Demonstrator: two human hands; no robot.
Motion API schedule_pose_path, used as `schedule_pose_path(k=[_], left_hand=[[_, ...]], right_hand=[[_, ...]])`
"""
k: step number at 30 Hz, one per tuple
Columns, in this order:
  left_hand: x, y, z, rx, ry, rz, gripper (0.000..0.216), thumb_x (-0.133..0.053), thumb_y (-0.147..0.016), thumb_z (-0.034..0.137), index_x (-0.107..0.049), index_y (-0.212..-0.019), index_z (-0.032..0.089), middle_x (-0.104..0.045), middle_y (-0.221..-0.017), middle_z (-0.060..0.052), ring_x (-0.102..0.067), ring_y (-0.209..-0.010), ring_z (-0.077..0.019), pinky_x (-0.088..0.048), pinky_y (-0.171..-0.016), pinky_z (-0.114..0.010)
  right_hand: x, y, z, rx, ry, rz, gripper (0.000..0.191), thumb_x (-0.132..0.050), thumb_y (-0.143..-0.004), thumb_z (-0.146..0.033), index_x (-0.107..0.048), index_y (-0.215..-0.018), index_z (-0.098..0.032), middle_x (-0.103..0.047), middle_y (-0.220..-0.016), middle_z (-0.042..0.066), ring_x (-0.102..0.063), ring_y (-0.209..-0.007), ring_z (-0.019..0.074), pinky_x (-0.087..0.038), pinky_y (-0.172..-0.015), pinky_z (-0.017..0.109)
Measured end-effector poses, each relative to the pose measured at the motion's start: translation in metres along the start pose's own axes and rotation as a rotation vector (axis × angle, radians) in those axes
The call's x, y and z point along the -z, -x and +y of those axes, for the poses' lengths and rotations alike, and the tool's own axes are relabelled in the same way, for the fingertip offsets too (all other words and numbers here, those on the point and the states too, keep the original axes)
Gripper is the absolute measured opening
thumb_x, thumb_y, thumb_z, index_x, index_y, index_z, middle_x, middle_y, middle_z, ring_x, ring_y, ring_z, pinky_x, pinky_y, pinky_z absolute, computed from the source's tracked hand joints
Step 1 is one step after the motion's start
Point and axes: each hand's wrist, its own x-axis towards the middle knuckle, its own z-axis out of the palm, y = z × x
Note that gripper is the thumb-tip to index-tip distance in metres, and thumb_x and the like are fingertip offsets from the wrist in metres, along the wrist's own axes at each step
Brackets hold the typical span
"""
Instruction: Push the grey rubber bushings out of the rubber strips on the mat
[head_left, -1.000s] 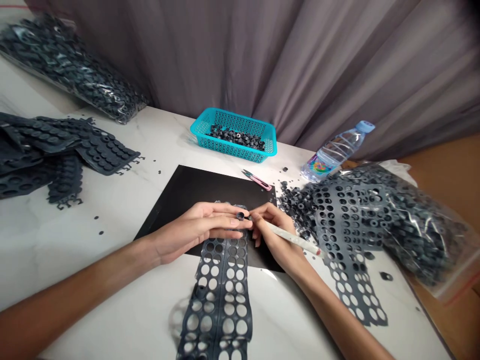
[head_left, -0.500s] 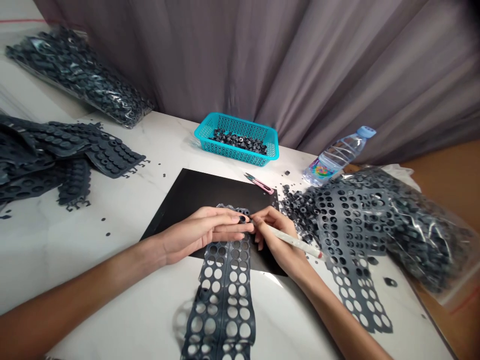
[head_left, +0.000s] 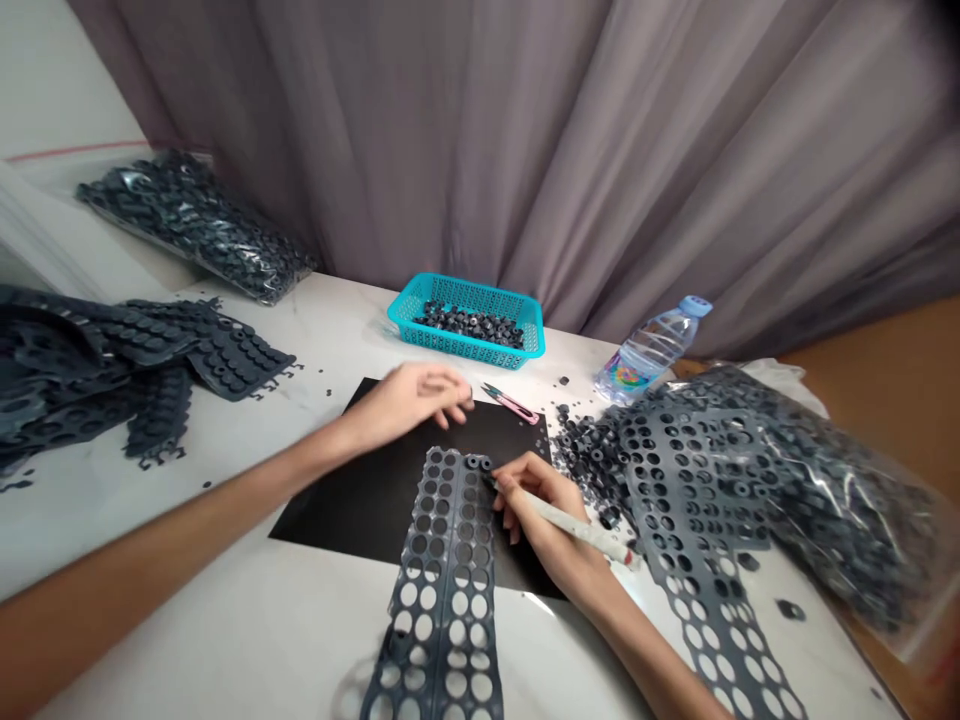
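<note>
My right hand [head_left: 551,500] is closed around a white pen-like tool [head_left: 589,535] with a red mark near its back end. Its tip is by the top right of a dark rubber sheet [head_left: 452,540] with rows of round holes. Two small ring-shaped pieces sit in the sheet's top row beside that tip. My left hand [head_left: 420,400] is raised above the black mat [head_left: 337,510], apart from the sheet. Slightly blurred, its fingers are curled, and a small dark rubber piece shows at the fingertips.
A turquoise basket [head_left: 466,348] of small dark pieces stands at the back. Pink-handled snips [head_left: 511,404] lie on the mat near a water bottle [head_left: 649,350]. Loose pieces [head_left: 589,445], another holed sheet [head_left: 667,500] and a filled bag [head_left: 847,510] are right; stacked sheets [head_left: 150,360] and another bag [head_left: 199,230] left.
My left hand has lifted off the sheet and moved up and left, toward the basket, uncovering the sheet's top rows. My right hand stays at the sheet's edge with the tool. The view has tilted slightly.
</note>
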Motion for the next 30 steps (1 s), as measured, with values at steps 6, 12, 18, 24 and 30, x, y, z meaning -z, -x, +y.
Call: schedule_pose_path(k=[6, 12, 18, 24, 30], left_hand=[[0.062, -0.097, 0.003, -0.174, -0.493, 0.340, 0.015, -0.066, -0.092, 0.018, -0.071, -0.106, 0.019, -0.076, -0.114, -0.008, -0.067, -0.109, -0.0251, -0.048, -0.105, -0.046], [0.034, -0.069, 0.002, -0.256, -0.582, 0.318, 0.021, -0.056, -0.097, 0.015, -0.071, -0.111, 0.021, -0.073, -0.125, -0.007, -0.060, -0.125, -0.0266, -0.039, -0.115, -0.047], [-0.044, 0.024, -0.004, -0.289, -0.521, 0.054, 0.013, -0.058, -0.102, 0.026, -0.069, -0.110, 0.025, -0.073, -0.113, 0.000, -0.068, -0.105, -0.0196, -0.051, -0.100, -0.037], [-0.057, 0.045, -0.014, -0.289, -0.501, -0.054, 0.022, -0.065, -0.100, 0.027, -0.063, -0.122, 0.025, -0.068, -0.119, -0.001, -0.060, -0.116, -0.0210, -0.049, -0.103, -0.037], [-0.057, 0.044, -0.011, -0.284, -0.540, -0.109, 0.024, -0.059, -0.105, 0.029, -0.059, -0.128, 0.024, -0.064, -0.125, -0.004, -0.056, -0.121, -0.0221, -0.047, -0.106, -0.039]], right_hand=[[0.000, 0.000, 0.007, 0.047, 0.014, 0.007, 0.028, -0.060, -0.100, -0.047, -0.061, -0.092, -0.020, -0.065, -0.074, 0.000, -0.058, -0.058, 0.0132, -0.048, -0.046, 0.021], [0.000, 0.000, 0.011, 0.081, 0.029, 0.042, 0.025, -0.059, -0.100, -0.044, -0.061, -0.091, -0.021, -0.066, -0.073, 0.000, -0.060, -0.057, 0.0132, -0.048, -0.047, 0.021], [0.007, -0.002, 0.006, 0.083, 0.055, 0.183, 0.023, -0.059, -0.099, -0.041, -0.061, -0.090, -0.020, -0.065, -0.072, 0.000, -0.059, -0.050, 0.0116, -0.048, -0.047, 0.022], [0.013, -0.003, 0.003, 0.072, -0.047, 0.111, 0.020, -0.068, -0.096, -0.040, -0.061, -0.101, -0.021, -0.064, -0.071, -0.003, -0.057, -0.051, 0.0118, -0.049, -0.043, 0.020], [0.010, -0.003, 0.000, 0.000, -0.049, 0.064, 0.019, -0.069, -0.094, -0.038, -0.065, -0.090, -0.019, -0.060, -0.066, -0.004, -0.052, -0.048, 0.0099, -0.045, -0.038, 0.018]])
